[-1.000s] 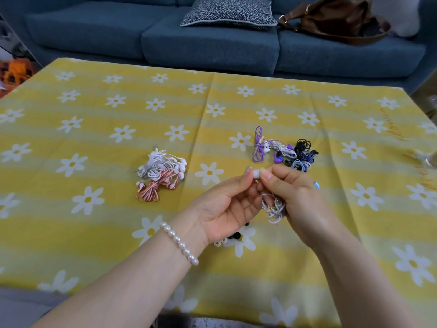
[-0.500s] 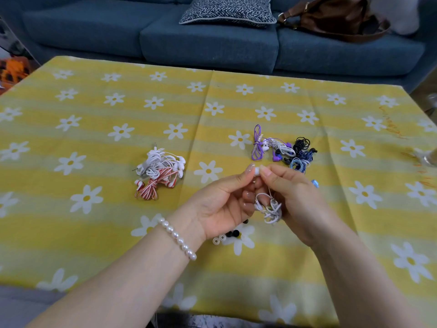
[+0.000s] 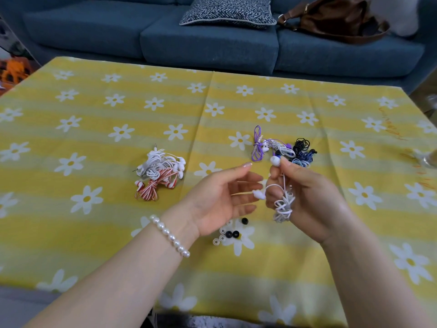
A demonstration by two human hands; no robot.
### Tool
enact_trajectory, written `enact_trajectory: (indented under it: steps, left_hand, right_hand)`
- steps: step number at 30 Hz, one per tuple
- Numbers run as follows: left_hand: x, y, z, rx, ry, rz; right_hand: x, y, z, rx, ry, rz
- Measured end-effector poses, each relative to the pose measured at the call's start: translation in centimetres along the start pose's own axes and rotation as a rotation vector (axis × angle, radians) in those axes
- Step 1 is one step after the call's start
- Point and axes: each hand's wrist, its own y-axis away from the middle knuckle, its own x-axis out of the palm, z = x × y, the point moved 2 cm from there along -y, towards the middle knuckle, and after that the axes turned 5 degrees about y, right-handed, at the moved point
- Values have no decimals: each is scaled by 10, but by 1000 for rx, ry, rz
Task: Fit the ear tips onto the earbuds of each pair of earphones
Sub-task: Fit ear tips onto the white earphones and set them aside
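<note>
My right hand (image 3: 309, 197) grips a pair of white earphones (image 3: 282, 208), pinching one earbud with a white tip (image 3: 275, 160) between thumb and forefinger; the coiled cord hangs below the fingers. The pair's second earbud (image 3: 259, 194) dangles between my hands. My left hand (image 3: 220, 200) is held open, palm up, just left of it, fingers apart and empty. Loose clear and black ear tips (image 3: 228, 234) lie on the cloth under my hands. A pile of white and red-striped earphones (image 3: 158, 172) lies to the left. A pile of purple, white, blue and black earphones (image 3: 283, 150) lies behind my right hand.
The table is covered by a yellow daisy-print cloth (image 3: 118, 129). A blue sofa (image 3: 208, 41) with a patterned cushion (image 3: 227, 11) and a brown bag (image 3: 335, 20) stands behind the far edge. A clear object (image 3: 429, 158) sits at the right edge.
My left hand has let go of the earbud and drawn back to the left, opening. My right hand keeps the earbud and cord, and the second earbud now hangs free.
</note>
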Motion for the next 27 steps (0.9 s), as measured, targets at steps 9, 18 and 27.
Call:
enact_trajectory:
  steps: [9,18,27]
  left_hand:
    - [3,1,2,78,55,18]
    - [0,-3,-1,119,91,-108]
    - [1,-2,-3,129,-56,-127]
  right_hand:
    - [-3,1,0,49,139,-65]
    - [-3,1,-1,-30,321,-34]
    - [2,5,0,-180,459,-171]
